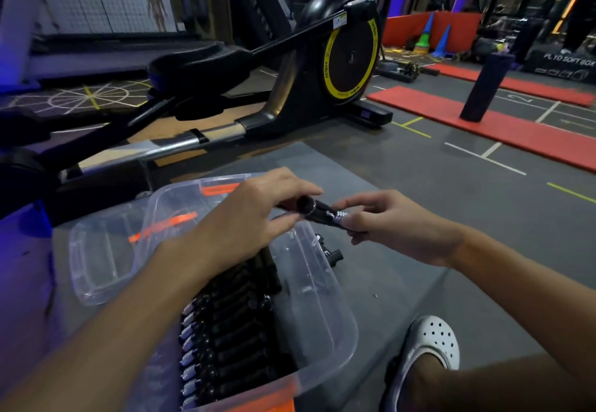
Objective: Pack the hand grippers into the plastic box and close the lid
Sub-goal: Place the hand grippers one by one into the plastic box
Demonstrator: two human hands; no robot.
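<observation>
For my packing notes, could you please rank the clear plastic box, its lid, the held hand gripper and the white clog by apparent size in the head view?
1. clear plastic box
2. lid
3. white clog
4. hand gripper, partly covered by both hands

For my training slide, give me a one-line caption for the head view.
Both hands, left hand and right hand, hold a hand gripper above the part-filled plastic box.

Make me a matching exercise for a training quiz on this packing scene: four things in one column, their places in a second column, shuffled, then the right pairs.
Things:
1. hand gripper
2. lid
3. packed grippers
4. white shoe

Places:
A. on the floor right of the plastic box
B. in a row inside the box
C. held between left hand and right hand
D. lying off, left of the box

Pairs: 1-C, 2-D, 3-B, 4-A
</observation>
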